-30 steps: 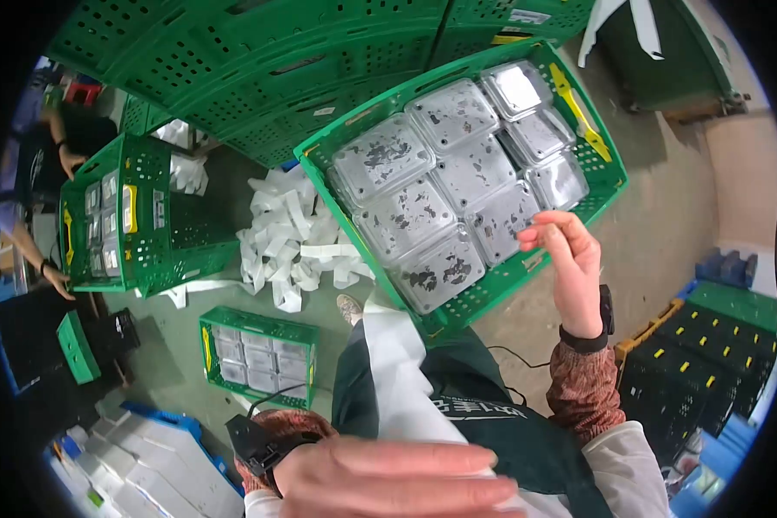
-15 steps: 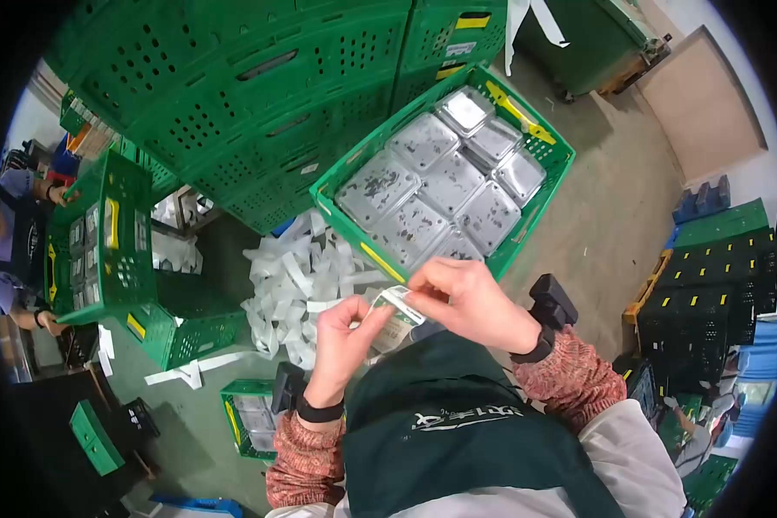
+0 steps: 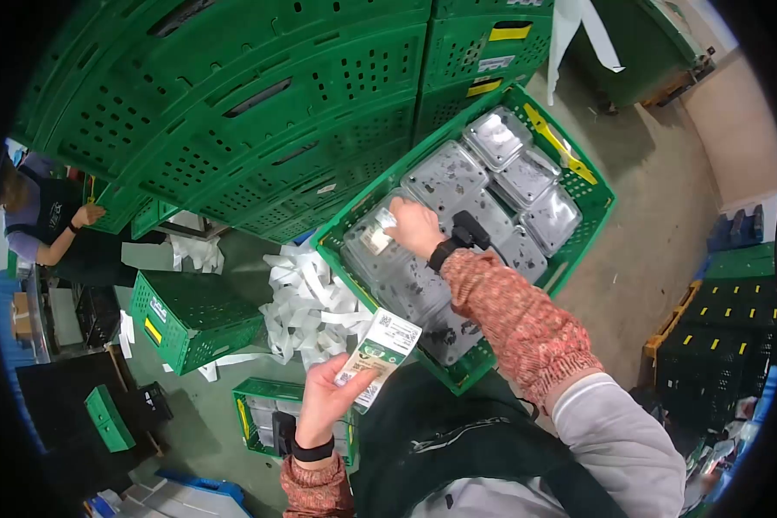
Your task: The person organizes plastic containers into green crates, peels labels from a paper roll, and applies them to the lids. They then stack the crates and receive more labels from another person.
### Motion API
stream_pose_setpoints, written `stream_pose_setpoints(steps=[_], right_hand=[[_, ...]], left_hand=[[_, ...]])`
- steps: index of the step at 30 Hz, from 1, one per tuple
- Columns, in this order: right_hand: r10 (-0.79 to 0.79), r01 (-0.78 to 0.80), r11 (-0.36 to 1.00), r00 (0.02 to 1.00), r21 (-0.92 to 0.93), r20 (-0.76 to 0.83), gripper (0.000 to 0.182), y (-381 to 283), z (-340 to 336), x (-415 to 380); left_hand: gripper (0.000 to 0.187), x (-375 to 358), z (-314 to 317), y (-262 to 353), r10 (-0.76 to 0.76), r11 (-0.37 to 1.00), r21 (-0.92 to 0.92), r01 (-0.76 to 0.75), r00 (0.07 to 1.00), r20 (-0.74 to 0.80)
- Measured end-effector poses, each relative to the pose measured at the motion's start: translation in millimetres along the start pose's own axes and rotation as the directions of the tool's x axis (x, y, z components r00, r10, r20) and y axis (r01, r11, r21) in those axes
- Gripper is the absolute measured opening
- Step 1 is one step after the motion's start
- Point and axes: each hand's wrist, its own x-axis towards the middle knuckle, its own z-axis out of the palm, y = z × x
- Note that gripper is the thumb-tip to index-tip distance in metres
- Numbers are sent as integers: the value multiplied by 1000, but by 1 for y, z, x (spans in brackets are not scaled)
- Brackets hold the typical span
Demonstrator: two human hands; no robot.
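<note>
My left hand (image 3: 330, 399) pinches a folded stack of printed labels (image 3: 387, 344) by its lower end, the thumb on top. QR codes, small print and a green band show on it. Over the green crate (image 3: 589, 226), my right hand (image 3: 416, 230) has its fingers closed at a small label (image 3: 376, 235). This label lies against the lid of a clear plastic container (image 3: 363, 259) at the crate's left end. Several more clear containers (image 3: 445, 174) with dark bits inside fill the crate. My right forearm covers some of them.
Stacked green crates (image 3: 319, 112) stand behind the open crate. White backing strips (image 3: 311, 298) are heaped on the floor, beside another green crate (image 3: 194, 315). A smaller crate (image 3: 249, 384) of containers sits low left. A co-worker (image 3: 47, 211) stands at far left.
My right hand has left the label stack and moved up into the crate with a label. My left hand still holds the stack. The co-worker's tilted crate is no longer seen there.
</note>
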Motion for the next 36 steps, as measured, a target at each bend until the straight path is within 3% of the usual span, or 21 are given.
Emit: stream_pose_setpoints(steps=[3, 6, 7, 8, 10, 11, 14, 17, 20, 21, 22, 23, 24, 25, 28, 30, 31, 34, 35, 36], right_hand=[[-105, 89, 974, 992, -207, -66, 57, 3, 6, -6], [-87, 100, 991, 986, 88, -141, 51, -21, -52, -49], [-133, 30, 861, 977, 507, 168, 47, -28, -83, -65], [-287, -186, 582, 864, 791, 414, 44, -34, -106, -86], [-398, 188, 738, 897, 648, 193, 29, -52, -111, -132], [-355, 192, 759, 923, 622, 149, 23, -57, -108, -150], [-223, 200, 810, 975, 551, -27, 11, -80, -99, -185], [-120, 185, 922, 971, 340, -205, 12, -90, -90, -199], [-115, 166, 918, 981, 360, -159, 11, -81, -84, -202], [-107, 180, 931, 966, 318, -235, 10, -69, -81, -195], [-243, 264, 964, 926, 34, -289, 9, -44, -83, -181], [70, -5, 985, 929, 175, -363, 9, -20, -81, -168], [251, -193, 961, 910, 197, -330, 12, 14, -75, -153], [228, -150, 959, 911, 239, -343, 23, 33, -66, -141], [105, -78, 970, 989, 230, -105, 36, 30, -14, -121], [235, -223, 968, 966, -117, 103, 56, 24, 27, -112], [255, -227, 962, 946, -154, 201, 75, 25, 29, -112], [185, -179, 955, 983, -237, 1, 78, -8, -24, -135], [168, -170, 984, 985, -60, -39, 81, -9, -38, -147], [109, -96, 947, 994, 305, -25, 73, -12, -48, -160]], left_hand=[[21, 13, 10, 4, 41, 999, -3, -41, 998, -47], [22, 30, 8, -7, 54, 996, 78, -47, 995, -83], [22, 37, 2, -18, 50, 989, 145, -37, 995, -91], [22, 37, -1, -24, 37, 977, 211, -17, 995, -94], [21, 43, 6, -17, 113, 985, 137, -105, 992, -56], [19, 44, 18, -3, 185, 975, 136, -176, 981, -51], [11, 44, 21, -3, 156, 983, 91, -157, 988, 21], [13, 46, 13, -17, -5, 997, 71, 2, 999, 35], [16, 40, 7, -26, -41, 996, 87, 31, 993, 107], [12, 36, 11, -17, -17, 996, 86, 5, 990, 138], [11, 33, 9, -15, -24, 986, 169, 0, 990, 140], [10, 28, 3, -14, -32, 968, 250, -4, 990, 140], [11, 23, -5, -13, -38, 943, 332, -10, 989, 139], [16, 19, -17, -9, -112, 919, 392, 46, 983, 147], [15, 7, -30, -13, -81, 964, 263, 28, 978, 194], [13, 3, -29, -11, -53, 969, 247, 5, 981, 188], [12, 3, -28, -10, -22, 970, 240, -23, 983, 181], [10, 2, -31, -23, 23, 975, 217, -55, 989, 148], [10, 5, -28, -24, 32, 976, 207, -60, 991, 132], [9, 8, -26, -26, 43, 979, 195, -65, 992, 115]])
